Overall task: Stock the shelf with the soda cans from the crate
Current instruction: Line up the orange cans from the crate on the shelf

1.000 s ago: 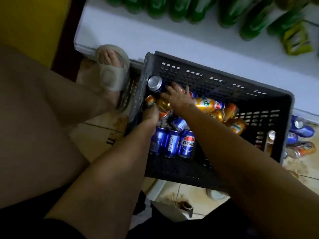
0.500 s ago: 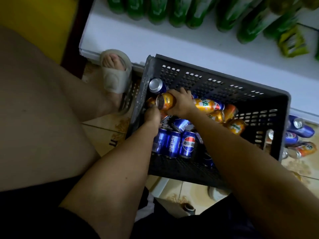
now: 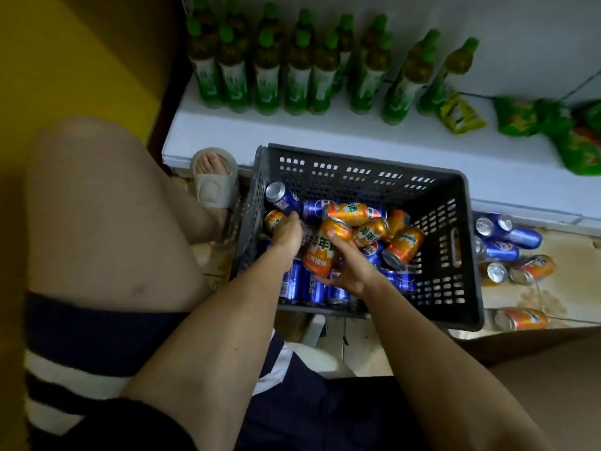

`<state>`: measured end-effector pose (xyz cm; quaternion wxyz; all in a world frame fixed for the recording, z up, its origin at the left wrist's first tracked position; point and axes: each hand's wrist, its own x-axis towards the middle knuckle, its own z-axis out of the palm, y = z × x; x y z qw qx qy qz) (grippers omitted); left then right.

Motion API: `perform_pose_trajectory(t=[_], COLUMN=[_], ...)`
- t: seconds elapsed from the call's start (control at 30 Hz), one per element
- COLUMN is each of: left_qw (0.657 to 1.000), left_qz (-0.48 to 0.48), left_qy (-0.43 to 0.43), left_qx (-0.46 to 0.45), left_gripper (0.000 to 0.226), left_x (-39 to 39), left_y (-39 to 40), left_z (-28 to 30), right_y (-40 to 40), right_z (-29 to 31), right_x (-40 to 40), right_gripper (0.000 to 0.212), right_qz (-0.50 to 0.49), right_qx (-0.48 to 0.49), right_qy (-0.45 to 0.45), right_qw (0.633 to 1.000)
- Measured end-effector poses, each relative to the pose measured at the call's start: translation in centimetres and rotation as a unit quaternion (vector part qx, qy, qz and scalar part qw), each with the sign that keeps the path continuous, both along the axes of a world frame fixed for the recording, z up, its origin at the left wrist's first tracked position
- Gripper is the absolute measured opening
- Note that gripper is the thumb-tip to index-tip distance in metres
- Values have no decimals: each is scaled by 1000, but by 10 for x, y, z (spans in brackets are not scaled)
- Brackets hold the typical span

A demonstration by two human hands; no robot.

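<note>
A dark grey plastic crate [image 3: 468, 265] stands on the floor against the low white shelf [image 3: 325, 133]. It holds several blue Pepsi cans [image 3: 311, 288] and orange soda cans [image 3: 403, 244], heaped loosely. My right hand [image 3: 349, 270] is inside the crate, closed around one orange can [image 3: 322, 252], which is tilted and raised above the pile. My left hand [image 3: 287, 234] reaches into the crate's left side, its fingers curled down among the cans beside another orange can [image 3: 274, 219]. What those fingers hold is hidden.
Green-capped tea bottles [image 3: 297, 73] stand in rows on the shelf, with green snack bags [image 3: 520, 117] to their right. More blue and orange cans [image 3: 507, 242] lie on the tiled floor right of the crate. My bare left leg and sandalled foot [image 3: 213, 183] are left of it.
My right hand closed on an orange can at the crate's far left and has drawn it up and toward me. The left hand stayed in the crate. The view tilted up toward the shelf.
</note>
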<state>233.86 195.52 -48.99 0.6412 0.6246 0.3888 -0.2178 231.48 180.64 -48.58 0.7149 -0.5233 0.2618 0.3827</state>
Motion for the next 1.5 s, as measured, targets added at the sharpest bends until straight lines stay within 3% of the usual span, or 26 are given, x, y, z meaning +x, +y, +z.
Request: perform_pose_trajectory(t=[0.2, 0.33, 0.43, 0.53, 0.63, 0.73, 1.03, 1.2, 1.4, 1.5], left_qw=[983, 934, 862, 761, 670, 620, 625, 639, 578, 568], left_qz=[-74, -126, -180, -205, -221, -214, -270, -284, -241, -224], left_qy=[-128, -260, -338, -397, -428, -441, -314, -307, -341, -361], left_qx=[107, 211, 331, 470, 564, 612, 662, 646, 701, 705], left_gripper=[47, 35, 34, 34, 33, 31, 44, 48, 67, 60], left_x=[30, 66, 88, 106, 127, 150, 211, 228, 233, 234], left_y=[11, 33, 54, 77, 101, 123, 168, 187, 192, 191], left_z=[60, 130, 188, 247, 292, 323, 333, 301, 277, 273], right_y=[5, 17, 33, 47, 57, 64, 81, 104, 145, 168], right_z=[53, 118, 176, 234, 288, 331, 387, 393, 388, 380], right_x=[32, 68, 95, 121, 143, 161, 198, 225, 272, 299], right_gripper=[75, 77, 63, 40, 42, 49, 65, 65, 78, 86], right_qz=[-30, -45, -40, -31, -7, 14, 60, 54, 29, 1], right_qx=[11, 47, 19, -21, -47, -77, -168, -175, -202, -223], right_qy=[-65, -111, -192, -269, -325, -373, -424, -416, -418, -443], right_qw=[997, 992, 980, 962, 944, 925, 888, 891, 885, 868])
